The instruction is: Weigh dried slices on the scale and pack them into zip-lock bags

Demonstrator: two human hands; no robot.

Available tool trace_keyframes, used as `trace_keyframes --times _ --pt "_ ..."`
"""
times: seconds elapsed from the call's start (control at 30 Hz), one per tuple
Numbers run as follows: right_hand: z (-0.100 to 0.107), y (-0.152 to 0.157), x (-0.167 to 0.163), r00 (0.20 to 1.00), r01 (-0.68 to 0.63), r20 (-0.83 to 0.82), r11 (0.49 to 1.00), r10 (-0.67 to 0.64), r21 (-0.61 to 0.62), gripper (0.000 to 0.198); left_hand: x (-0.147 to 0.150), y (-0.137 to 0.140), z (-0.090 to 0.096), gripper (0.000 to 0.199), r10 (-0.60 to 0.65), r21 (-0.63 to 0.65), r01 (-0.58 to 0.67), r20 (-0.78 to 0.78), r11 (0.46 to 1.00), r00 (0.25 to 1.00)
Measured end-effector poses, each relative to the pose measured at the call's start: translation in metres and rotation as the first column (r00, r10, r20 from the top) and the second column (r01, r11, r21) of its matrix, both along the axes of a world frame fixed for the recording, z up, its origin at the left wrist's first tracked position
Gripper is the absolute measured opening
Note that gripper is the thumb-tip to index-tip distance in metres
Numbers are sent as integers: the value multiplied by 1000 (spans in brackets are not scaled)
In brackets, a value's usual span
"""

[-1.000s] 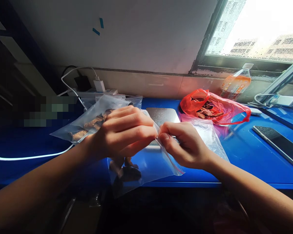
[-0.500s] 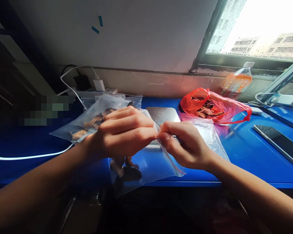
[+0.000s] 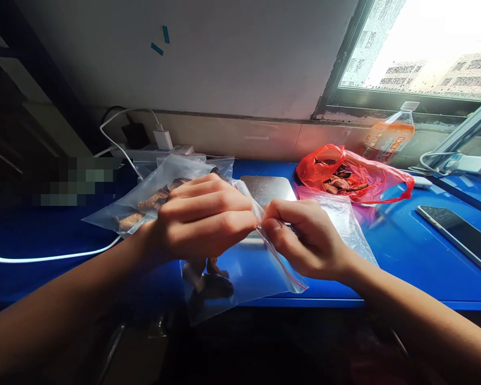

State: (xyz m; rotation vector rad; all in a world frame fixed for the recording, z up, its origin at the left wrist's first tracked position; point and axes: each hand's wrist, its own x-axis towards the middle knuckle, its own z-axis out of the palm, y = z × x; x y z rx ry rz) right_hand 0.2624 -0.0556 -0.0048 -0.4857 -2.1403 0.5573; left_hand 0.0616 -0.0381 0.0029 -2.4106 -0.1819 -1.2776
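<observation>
A clear zip-lock bag (image 3: 256,272) with a red-lined seal hangs between my hands over the table's front edge. Brown and dark dried pieces (image 3: 214,283) show in its lower left part. My left hand (image 3: 212,216) is closed on the bag's mouth, its knuckles upward. Close against it, my right hand (image 3: 304,235) pinches the same seal strip between thumb and forefinger. Under and behind the hands lies a flat silver scale-like plate (image 3: 270,187), partly covered. To the left rests another clear bag (image 3: 124,203) with brown dried pieces in it.
A red plastic bag (image 3: 377,174) of dried slices lies open at the back right, with flat clear bags (image 3: 353,224) before it. A phone (image 3: 457,235) lies on the right of the blue table (image 3: 404,272). An orange-labelled bottle (image 3: 393,133), white charger (image 3: 162,138) and cable stand behind.
Almost nothing differs. The held bag's lower right corner has shifted very slightly to the right, and both hands keep their grip on the seal.
</observation>
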Motion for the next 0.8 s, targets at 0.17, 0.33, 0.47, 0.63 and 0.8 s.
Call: trace_keyframes --times 0.17,0.33,0.47,0.63,0.8 --pt "2 -1 0 1000 12 7 1000 -12 -7 23 0 -1 1 8 12 -3 -12 5 1000 1000" --pt "3 -2 -1 1000 10 10 1000 -10 -12 23 1 -3 1 7 32 -24 -32 -7 999 999" --pt "2 -2 0 1000 12 18 1000 -12 -16 23 1 -3 1 6 45 -20 -46 -12 999 999" --pt "1 -2 1 1000 -10 -15 999 10 -36 21 -3 -2 1 9 58 -10 -58 -25 998 998" --pt "5 -7 3 998 -55 -54 974 44 -221 26 -3 -12 5 6 58 29 -58 -4 998 998"
